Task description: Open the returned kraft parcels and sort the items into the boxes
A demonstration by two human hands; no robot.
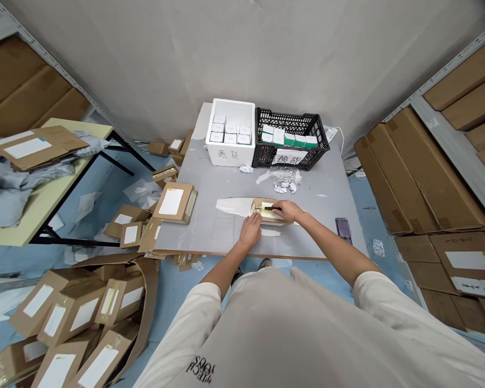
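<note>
While the open left hand point(250, 230) rests its fingers on a cardboard mailer point(264, 202) at one o'clock from it, the right hand point(288, 211) grips a black-handled tool point(271, 208) above the mailer.

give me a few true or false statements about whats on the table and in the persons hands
1. A white foam box holds small white cartons. True.
2. A black plastic crate stands empty. False: it holds white-and-green cartons.
3. The right hand holds a black-handled tool over a brown cardboard mailer. True.
4. The left hand is on the foam box. False: it touches the mailer's near corner.
5. Crumpled clear plastic lies on the grey table. True.
</note>
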